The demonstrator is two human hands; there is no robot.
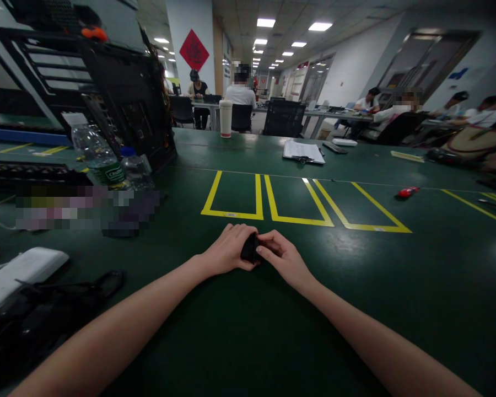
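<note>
A small black object (249, 249) sits between my two hands, low over the green table (248, 331); its kind cannot be made out. My left hand (230, 248) wraps round it from the left, fingers over its far side and thumb on the near side. From the right, the thumb and fingers of my right hand (281, 255) pinch its right end. Much of the object is hidden by my fingers. Just beyond my hands, yellow tape (240, 215) marks several open-topped frames on the tabletop.
At left are plastic bottles (97, 149), a black metal case (128, 110), a white power strip (28, 270) and a black bag-like bundle (45, 314). Farther back stand a white cup (225, 118) and a clipboard (303, 151). A red tool (408, 192) lies right. People sit at tables beyond.
</note>
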